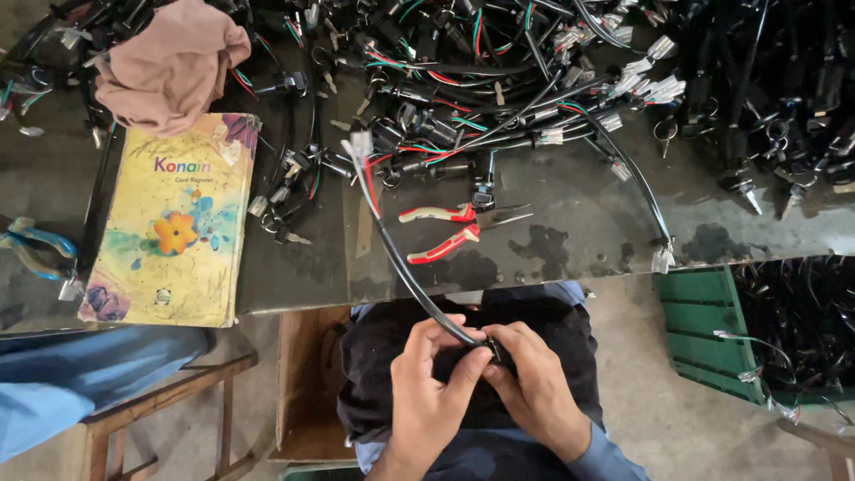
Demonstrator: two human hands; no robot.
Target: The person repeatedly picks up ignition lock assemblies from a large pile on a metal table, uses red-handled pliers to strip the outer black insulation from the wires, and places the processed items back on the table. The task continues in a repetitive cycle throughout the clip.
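Note:
My left hand (429, 383) and my right hand (534, 379) meet over a black cloth (374, 356) on my lap, both pinching the lower end of a black sleeved cable (401, 263). The cable rises up to the table, ending in red, green and white wires with a white connector (360, 142). Red-handled pliers (454, 227) lie open on the dark table (579, 232) just above my hands.
A heap of black wiring harnesses (534, 71) covers the table's far side. A yellow flowered register book (174, 223) and a pink cloth (174, 67) lie left. A green crate (704, 330) of harnesses stands right, a wooden stool (169, 392) and another person's blue sleeve (53, 392) left.

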